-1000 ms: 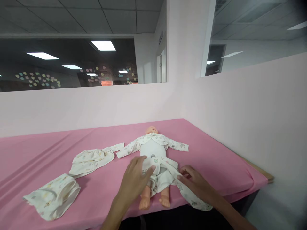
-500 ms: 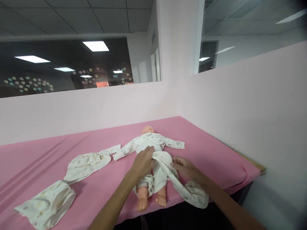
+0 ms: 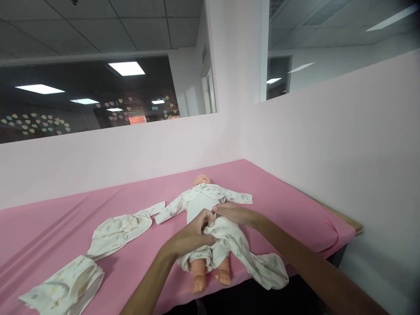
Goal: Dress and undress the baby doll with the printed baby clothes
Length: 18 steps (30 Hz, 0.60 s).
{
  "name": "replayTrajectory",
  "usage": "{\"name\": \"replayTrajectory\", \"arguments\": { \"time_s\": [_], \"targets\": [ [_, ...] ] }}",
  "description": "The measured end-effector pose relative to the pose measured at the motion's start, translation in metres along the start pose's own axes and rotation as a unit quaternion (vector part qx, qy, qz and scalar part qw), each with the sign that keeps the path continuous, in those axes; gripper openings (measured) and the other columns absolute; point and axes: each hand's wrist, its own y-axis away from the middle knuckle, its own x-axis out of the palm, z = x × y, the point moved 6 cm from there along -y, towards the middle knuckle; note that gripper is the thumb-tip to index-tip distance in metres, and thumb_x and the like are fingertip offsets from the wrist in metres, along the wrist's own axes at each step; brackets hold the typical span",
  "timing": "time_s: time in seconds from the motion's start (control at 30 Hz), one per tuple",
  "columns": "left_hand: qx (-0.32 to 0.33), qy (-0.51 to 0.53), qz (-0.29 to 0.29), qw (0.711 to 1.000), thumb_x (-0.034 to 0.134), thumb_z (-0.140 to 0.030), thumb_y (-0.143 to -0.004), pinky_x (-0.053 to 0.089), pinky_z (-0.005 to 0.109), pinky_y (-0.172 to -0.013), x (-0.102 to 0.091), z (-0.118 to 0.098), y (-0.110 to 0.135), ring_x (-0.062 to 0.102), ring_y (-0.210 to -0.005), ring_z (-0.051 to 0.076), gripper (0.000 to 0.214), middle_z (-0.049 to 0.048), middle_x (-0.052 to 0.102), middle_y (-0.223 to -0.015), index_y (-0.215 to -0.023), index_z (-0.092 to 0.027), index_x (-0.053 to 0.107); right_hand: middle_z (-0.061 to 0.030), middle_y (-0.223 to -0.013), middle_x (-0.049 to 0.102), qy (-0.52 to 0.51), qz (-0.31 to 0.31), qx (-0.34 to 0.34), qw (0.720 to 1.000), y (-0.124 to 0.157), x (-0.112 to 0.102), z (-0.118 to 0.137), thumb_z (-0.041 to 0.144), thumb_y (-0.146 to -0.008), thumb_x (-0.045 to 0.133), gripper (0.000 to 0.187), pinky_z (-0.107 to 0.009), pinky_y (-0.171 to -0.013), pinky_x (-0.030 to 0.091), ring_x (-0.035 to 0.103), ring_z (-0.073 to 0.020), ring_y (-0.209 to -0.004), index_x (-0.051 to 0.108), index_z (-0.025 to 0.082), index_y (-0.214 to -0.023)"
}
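A baby doll (image 3: 201,179) lies on its back in a white patterned long-sleeved top (image 3: 213,190), its bare feet toward me. White patterned baby trousers (image 3: 229,232) are bunched over its hips and legs, with one loose leg trailing to the right near the table's front edge. My left hand (image 3: 193,234) is closed on the trousers at the doll's waist, fingers curled and thumb lower down. Flat across the top of the cloth lies my right hand (image 3: 236,214), fingers stretched out and their tips beside my left fingers. Its thumb is hidden.
A pink sheet (image 3: 138,245) covers the table. To the left lie a spread white patterned garment (image 3: 120,232) and a folded one (image 3: 65,286). Pale walls (image 3: 138,155) with windows meet behind the table; a wooden edge (image 3: 348,221) shows at right.
My right hand has moved up and left from the side of the trousers onto their top. My left hand has come slightly lower, its thumb now apart. The trousers' upper part is bunched differently.
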Motion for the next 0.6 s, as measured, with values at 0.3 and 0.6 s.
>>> {"name": "replayTrajectory", "arguments": {
  "time_s": [0.3,0.6],
  "targets": [
    [-0.005,0.182,0.01,0.983,0.069,-0.034,-0.079,0.031,0.019,-0.053,-0.024,0.014,-0.004,0.043,-0.06,0.007,0.026,-0.0038,0.046,-0.071,-0.087,-0.018,0.05,0.0054,-0.065,0.033,0.016,0.149,-0.028,0.988,0.013,0.004,0.02,0.055,-0.082,0.059,0.042,-0.025,-0.058,0.022,0.027,-0.0097,-0.062,0.049,0.017,-0.068],
    [-0.073,0.318,-0.015,0.945,0.068,-0.019,-0.075,0.04,0.018,-0.053,-0.02,0.032,-0.03,0.051,-0.053,0.007,0.01,0.0011,0.06,-0.063,-0.079,-0.011,0.065,0.0063,-0.064,0.031,0.033,0.06,-0.085,0.994,-0.006,-0.003,0.042,0.052,-0.082,0.058,0.04,-0.024,-0.055,0.019,0.025,-0.0086,-0.059,0.043,0.018,-0.067]
  ]
}}
